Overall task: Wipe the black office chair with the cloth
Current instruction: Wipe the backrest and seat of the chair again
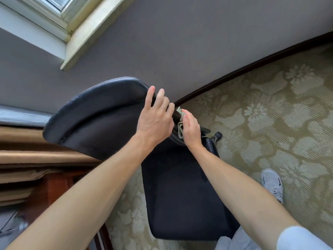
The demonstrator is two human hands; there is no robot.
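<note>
The black office chair (100,120) fills the centre of the frame, its backrest leaning toward the upper left and its seat running down toward the lower middle. The left hand (155,120) grips the backrest's right edge, fingers curled over it. Just beside it, the right hand (191,132) holds a bunched pale green cloth (180,129) against that same edge. A white shoe (273,183) stands on the patterned carpet (270,109) at right.

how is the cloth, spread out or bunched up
Bunched up: the cloth is a crumpled wad in the right hand against the chair back.
</note>
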